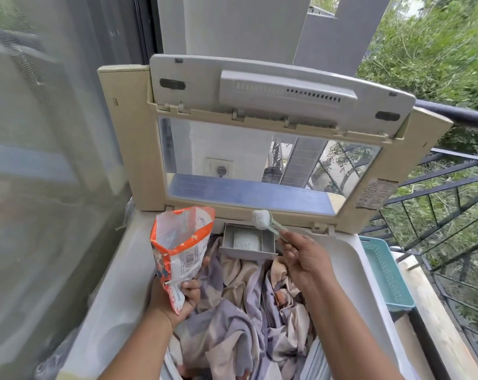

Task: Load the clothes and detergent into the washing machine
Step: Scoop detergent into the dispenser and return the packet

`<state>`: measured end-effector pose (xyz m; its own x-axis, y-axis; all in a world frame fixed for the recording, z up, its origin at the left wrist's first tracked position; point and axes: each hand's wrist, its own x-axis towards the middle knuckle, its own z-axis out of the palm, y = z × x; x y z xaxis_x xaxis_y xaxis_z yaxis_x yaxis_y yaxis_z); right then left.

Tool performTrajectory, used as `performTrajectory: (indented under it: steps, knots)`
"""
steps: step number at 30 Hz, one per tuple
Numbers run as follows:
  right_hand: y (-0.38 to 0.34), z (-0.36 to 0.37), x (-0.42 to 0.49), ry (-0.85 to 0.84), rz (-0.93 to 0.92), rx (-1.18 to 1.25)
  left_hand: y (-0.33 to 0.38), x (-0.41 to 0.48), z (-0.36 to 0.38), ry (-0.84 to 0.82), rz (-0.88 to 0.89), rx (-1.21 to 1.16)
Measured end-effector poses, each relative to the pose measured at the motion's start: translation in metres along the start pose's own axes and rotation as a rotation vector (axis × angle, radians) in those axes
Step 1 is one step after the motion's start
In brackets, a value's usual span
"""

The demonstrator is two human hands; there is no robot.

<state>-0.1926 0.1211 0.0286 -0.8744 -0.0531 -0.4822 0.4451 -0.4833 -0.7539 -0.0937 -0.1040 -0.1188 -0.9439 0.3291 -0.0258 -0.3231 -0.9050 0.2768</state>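
Observation:
The top-loading washing machine stands with its lid raised. Purple and beige clothes fill the drum. My left hand grips the bottom of an open orange-and-white detergent bag, held upright over the drum's left side. A pale green scoop, heaped with white powder, is pinched by its handle in my right hand. The scoop hovers just above the pulled-out grey detergent drawer, which has powder in its middle compartment.
A teal plastic basket sits to the right of the machine on a ledge. Behind it runs a dark metal balcony railing with greenery beyond. A glass door or window lines the left side.

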Motion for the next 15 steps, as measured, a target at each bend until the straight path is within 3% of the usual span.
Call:
performTrajectory:
  steps: [5,15]
  knots:
    - [0.017,-0.003,0.007,0.105,-0.204,-0.215,0.001,0.002,-0.002,0.022,0.032,-0.024]
    - [0.023,0.006,0.004,0.200,-0.444,-0.473,0.004,0.008,-0.009,-0.101,0.002,-0.108]
